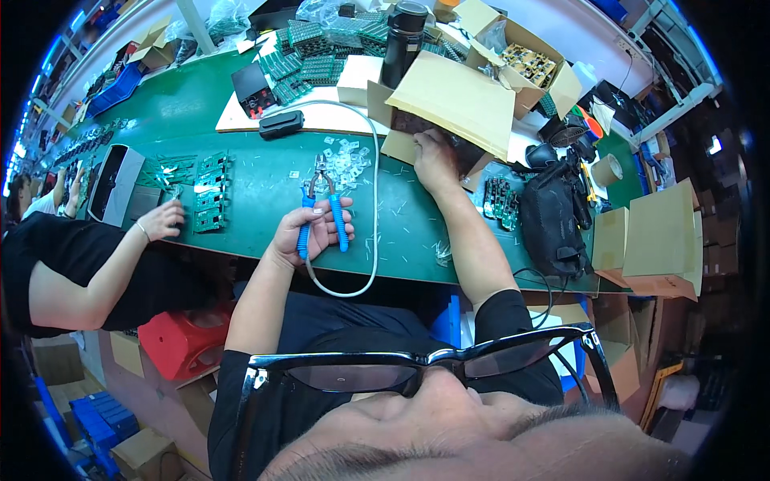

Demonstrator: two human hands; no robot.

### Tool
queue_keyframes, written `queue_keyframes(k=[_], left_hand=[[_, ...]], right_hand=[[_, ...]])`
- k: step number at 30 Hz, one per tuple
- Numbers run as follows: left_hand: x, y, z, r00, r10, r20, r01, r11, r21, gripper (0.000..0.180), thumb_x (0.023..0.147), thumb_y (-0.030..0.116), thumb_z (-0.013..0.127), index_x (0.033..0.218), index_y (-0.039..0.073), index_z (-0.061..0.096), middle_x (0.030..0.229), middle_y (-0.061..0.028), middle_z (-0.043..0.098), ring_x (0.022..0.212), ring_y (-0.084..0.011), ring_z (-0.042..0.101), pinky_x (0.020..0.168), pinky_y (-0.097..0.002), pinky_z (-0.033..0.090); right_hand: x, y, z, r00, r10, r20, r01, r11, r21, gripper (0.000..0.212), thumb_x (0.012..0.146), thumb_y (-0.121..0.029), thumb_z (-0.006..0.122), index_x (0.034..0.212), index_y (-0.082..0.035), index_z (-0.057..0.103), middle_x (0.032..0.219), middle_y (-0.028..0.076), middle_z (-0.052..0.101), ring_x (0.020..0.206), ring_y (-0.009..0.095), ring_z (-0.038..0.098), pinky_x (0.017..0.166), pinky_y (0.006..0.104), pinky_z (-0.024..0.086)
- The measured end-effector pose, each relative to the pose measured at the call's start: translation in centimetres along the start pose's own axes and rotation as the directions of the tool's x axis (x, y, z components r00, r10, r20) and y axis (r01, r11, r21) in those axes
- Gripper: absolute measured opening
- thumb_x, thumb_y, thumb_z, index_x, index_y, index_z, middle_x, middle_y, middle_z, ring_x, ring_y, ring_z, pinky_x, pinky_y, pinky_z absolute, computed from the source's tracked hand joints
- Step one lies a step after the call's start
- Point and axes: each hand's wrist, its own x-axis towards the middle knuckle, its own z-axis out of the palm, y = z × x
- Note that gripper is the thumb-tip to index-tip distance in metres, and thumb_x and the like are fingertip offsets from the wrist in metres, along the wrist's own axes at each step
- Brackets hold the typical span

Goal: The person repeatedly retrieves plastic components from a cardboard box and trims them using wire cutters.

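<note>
My left hand is closed around the blue-handled cutting pliers, whose handles are spread and whose jaws point away from me. Just past the jaws lies a pile of small translucent square pieces on the green tabletop. A grey cable loops around the pliers and passes by my left hand. At the opening of a cardboard box, my right hand reaches in under a raised flap. Its fingers are mostly hidden there, so whether they grip anything does not show.
Stacked green circuit boards and a black flask stand at the back. A black pouch lies behind the pliers. On the right is a black bag. A co-worker's hand is near boards at left.
</note>
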Motion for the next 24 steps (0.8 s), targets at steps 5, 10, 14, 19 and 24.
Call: queue_keyframes(k=[5,10,14,19,24], left_hand=[[-0.2,-0.1,0.4,1.0,0.014,-0.015,-0.014,1.0,0.013,0.067,0.093,0.026,0.062,0.149,-0.008,0.047,0.124,-0.0215,0.069,0.116,-0.0338,0.068,0.114,-0.0523,0.047],[-0.2,-0.6,0.6,0.999,0.036,-0.003,-0.036,0.999,0.009,0.067,0.094,0.025,0.061,0.15,-0.008,0.046,0.125,-0.0214,0.068,0.117,-0.0333,0.067,0.114,-0.0524,0.047],[-0.3,-0.6,0.8,0.998,0.055,-0.002,-0.055,0.998,0.009,0.068,0.094,0.026,0.06,0.151,-0.009,0.044,0.125,-0.0209,0.068,0.117,-0.0336,0.067,0.114,-0.052,0.047],[-0.3,-0.8,0.3,0.997,0.076,-0.007,-0.075,0.996,0.037,0.071,0.095,0.027,0.061,0.153,-0.009,0.042,0.127,-0.0203,0.067,0.12,-0.0346,0.066,0.115,-0.0518,0.045],[-0.6,-0.9,0.0,0.995,0.094,-0.045,-0.092,0.995,0.038,0.073,0.095,0.027,0.062,0.154,-0.01,0.04,0.128,-0.0203,0.067,0.122,-0.0352,0.065,0.116,-0.0518,0.044]], right_hand=[[0.0,-0.1,-0.2,0.994,0.029,-0.11,-0.009,0.983,0.182,0.028,0.089,-0.003,0.061,0.115,-0.008,0.073,0.118,0.017,0.072,0.113,0.04,0.067,0.098,0.0491,0.055],[-0.3,-0.1,-0.8,0.994,0.065,-0.087,-0.04,0.963,0.266,0.027,0.089,-0.004,0.064,0.115,-0.008,0.071,0.117,0.019,0.072,0.112,0.04,0.068,0.097,0.0502,0.055],[-0.5,-0.2,-0.4,0.995,0.052,-0.089,-0.034,0.982,0.187,0.033,0.089,-0.003,0.062,0.12,-0.009,0.072,0.121,0.02,0.07,0.116,0.04,0.066,0.101,0.0485,0.053],[-0.5,0.6,-0.1,0.998,0.01,0.066,-0.02,0.988,0.153,0.033,0.089,-0.005,0.061,0.119,-0.006,0.074,0.126,0.021,0.067,0.12,0.041,0.065,0.104,0.0472,0.052],[-0.3,0.6,-0.6,0.993,0.07,0.098,-0.08,0.991,0.108,0.03,0.091,-0.009,0.061,0.118,-0.004,0.075,0.123,0.021,0.068,0.118,0.038,0.066,0.103,0.046,0.053]])
